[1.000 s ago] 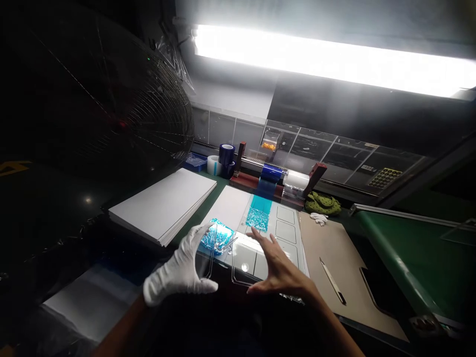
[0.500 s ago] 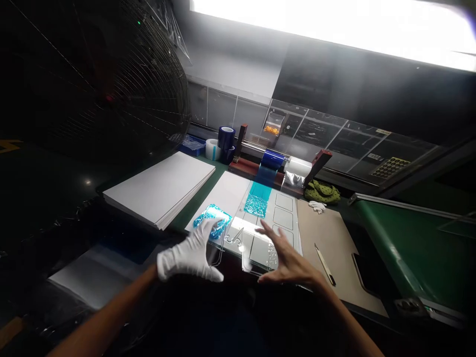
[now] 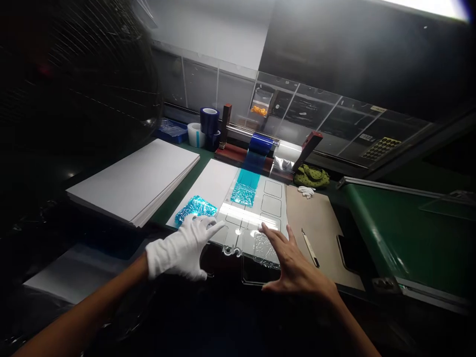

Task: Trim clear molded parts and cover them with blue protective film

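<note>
Clear panel (image 3: 255,272) in the right hand (image 3: 297,267), gloved left hand (image 3: 182,250) facing it across a gap.
The panel extends leftward from the right fingers (image 3: 273,238), which clamp its edges by the worktop's (image 3: 174,197) front; its long axis is unclear. The left fingers (image 3: 214,230) stand apart, whether on anything I cannot tell.

my left hand (image 3: 180,250), white-gloved: thumb low, fingers curved above it, gap between. my right hand (image 3: 293,267), bare: thumb pointing inward, fingers raised and parted. palms turned toward each other. from afar i see left forearm (image 3: 85,317) and right forearm (image 3: 349,327), bare, slanting inward from bottom of view.
</note>
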Demonstrator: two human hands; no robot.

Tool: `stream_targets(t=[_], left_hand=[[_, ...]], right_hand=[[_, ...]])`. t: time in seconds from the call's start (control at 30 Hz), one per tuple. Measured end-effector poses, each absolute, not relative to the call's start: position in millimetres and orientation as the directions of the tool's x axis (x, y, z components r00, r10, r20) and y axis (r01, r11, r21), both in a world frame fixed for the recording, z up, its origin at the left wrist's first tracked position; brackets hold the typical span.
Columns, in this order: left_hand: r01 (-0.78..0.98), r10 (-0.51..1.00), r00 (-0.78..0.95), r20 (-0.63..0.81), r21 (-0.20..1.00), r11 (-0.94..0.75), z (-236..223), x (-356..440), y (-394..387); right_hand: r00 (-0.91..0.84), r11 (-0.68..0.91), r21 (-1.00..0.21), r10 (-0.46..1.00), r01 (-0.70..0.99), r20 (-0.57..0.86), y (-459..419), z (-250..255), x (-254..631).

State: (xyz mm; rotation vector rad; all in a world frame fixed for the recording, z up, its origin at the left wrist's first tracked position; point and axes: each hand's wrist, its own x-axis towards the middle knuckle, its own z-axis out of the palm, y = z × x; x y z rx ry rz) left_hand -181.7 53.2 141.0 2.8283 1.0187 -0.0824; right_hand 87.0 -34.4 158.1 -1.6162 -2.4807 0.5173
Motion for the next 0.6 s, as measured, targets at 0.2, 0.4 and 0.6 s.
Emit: stream_targets(t=[0.2,0.4,0.6], left_hand=[[0.505,0.494,0.86,-0.127,0.345,-0.791,158,-156,63],[0.771,0.803,0.593,0.057,0.247,-0.587,126,-103,71],[0.615,0.931,0.344,-0.122,0.778,-0.125,62,-54,51]], right_hand=[[-0.424,0.3,-0.508,0.894,0.807,-0.145,-34,153,135],[-0.266,0.182,-0.497,0.959,0.848,-0.102,-27,131,184],[0.244,-0.246,-0.385,0.968,0.89,-0.054,7,60,292]])
